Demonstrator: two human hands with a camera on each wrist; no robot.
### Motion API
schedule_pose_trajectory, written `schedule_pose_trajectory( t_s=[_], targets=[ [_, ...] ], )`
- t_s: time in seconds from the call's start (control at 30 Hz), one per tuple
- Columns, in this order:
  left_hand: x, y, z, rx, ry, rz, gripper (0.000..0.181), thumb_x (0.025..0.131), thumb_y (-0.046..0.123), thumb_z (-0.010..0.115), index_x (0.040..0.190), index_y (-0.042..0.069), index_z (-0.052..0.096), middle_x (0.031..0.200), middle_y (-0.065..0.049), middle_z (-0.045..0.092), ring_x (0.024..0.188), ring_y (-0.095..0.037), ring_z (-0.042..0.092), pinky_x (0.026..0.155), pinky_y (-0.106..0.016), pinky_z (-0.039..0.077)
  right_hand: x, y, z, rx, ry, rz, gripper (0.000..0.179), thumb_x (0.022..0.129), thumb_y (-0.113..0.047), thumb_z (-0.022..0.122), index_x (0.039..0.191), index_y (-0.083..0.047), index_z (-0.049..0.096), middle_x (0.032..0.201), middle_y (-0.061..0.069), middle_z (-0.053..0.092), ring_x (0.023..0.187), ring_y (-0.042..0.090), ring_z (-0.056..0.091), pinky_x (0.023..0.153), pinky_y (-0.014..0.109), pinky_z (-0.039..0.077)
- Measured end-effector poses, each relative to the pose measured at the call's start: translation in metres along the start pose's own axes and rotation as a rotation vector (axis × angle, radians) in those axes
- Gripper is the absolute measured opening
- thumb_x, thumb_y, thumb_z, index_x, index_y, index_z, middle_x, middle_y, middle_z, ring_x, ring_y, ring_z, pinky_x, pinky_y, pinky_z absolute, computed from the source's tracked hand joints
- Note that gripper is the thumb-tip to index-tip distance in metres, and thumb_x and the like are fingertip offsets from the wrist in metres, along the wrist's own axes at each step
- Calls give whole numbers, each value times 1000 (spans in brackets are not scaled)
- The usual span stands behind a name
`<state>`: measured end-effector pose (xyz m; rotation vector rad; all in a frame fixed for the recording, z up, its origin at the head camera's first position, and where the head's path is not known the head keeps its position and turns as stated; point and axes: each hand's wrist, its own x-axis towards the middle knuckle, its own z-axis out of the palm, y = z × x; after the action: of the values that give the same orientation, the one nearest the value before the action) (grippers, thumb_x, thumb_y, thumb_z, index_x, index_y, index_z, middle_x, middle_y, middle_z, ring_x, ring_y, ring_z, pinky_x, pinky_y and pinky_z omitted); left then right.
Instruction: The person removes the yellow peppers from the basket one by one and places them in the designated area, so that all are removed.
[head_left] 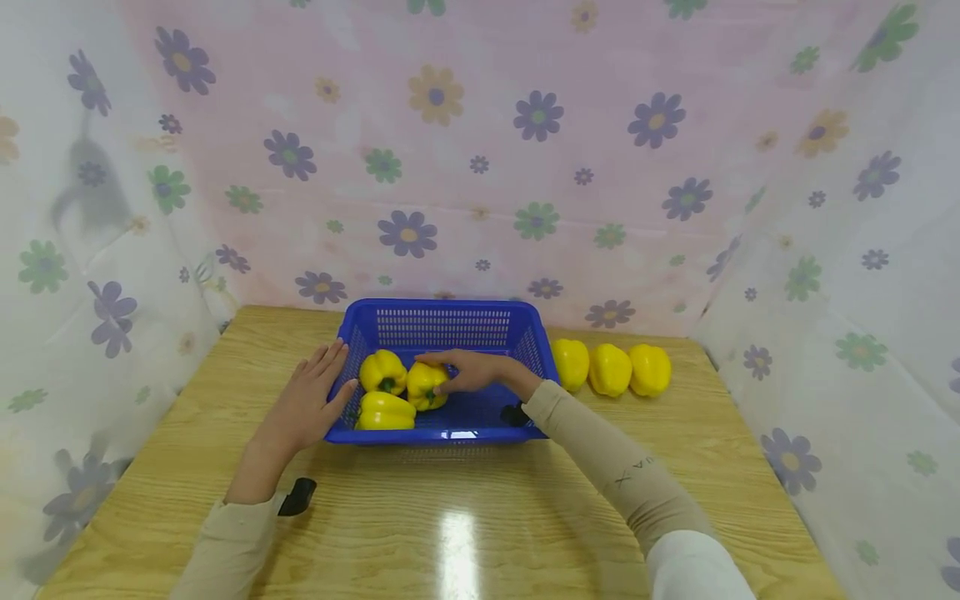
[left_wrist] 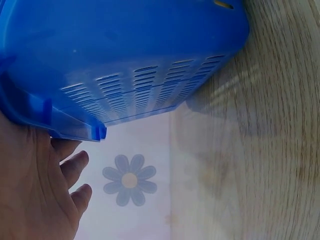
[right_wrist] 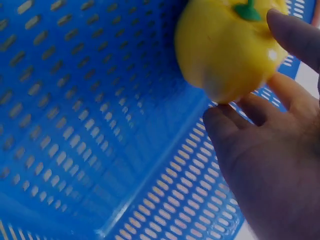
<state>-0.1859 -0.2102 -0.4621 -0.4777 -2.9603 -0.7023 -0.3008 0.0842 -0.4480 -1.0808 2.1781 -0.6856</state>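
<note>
A blue plastic basket (head_left: pixel 442 436) stands on the wooden table with three yellow bell peppers in its left part. My right hand (head_left: pixel 474 371) reaches inside and grips the rightmost of these, a yellow bell pepper (head_left: pixel 424 388). Its thumb and fingers lie on different sides of the pepper (right_wrist: pixel 225 55) in the right wrist view, near the green stem. Beside it are an upright pepper (head_left: pixel 381 369) and one lying on its side (head_left: pixel 386 411). My left hand (head_left: pixel 303 406) rests at the basket's left rim, fingers extended; the left wrist view shows the fingers beside the rim (left_wrist: pixel 75 131).
Three more yellow peppers stand in a row right of the basket: a near one (head_left: pixel 572 365), a middle one (head_left: pixel 611 370) and an outer one (head_left: pixel 650 370). Flower-patterned curtains (head_left: pixel 480 192) enclose the wooden table (head_left: pixel 390 517) at the back and sides.
</note>
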Motion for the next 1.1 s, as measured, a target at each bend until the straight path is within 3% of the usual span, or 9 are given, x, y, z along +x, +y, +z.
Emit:
schedule_pose_trajectory(
  t_s=[0.4,0.73,0.97,1.1],
  targets=[
    [-1,-2,4,-37,25,3,65,110,34,40,159,-5,23,168,-22,16,154,-47,12,121,-68,9,-2,1,3,39,53,80,66,99,-17,66,158,-9,37,160,10,41,143,29,41,120,46,35],
    [-1,-1,2,-63,56,18,63,109,31,42,158,-6,27,166,-24,21,153,-49,15,121,-69,11,-6,4,-1,-2,103,130,66,93,-21,76,152,-14,48,155,9,47,142,31,44,119,47,37],
    [0,-2,3,-56,54,17,63,109,32,42,158,-6,26,166,-24,21,153,-49,15,120,-69,11,-11,6,-3,4,107,136,69,93,-24,76,154,-10,45,157,11,45,142,33,44,119,48,37],
    [0,-3,5,-66,51,12,64,110,34,41,158,-5,25,167,-24,19,153,-50,14,120,-70,10,-17,5,-5,13,70,146,74,94,-26,74,157,-10,38,159,13,41,144,35,41,120,50,35]
  ],
)
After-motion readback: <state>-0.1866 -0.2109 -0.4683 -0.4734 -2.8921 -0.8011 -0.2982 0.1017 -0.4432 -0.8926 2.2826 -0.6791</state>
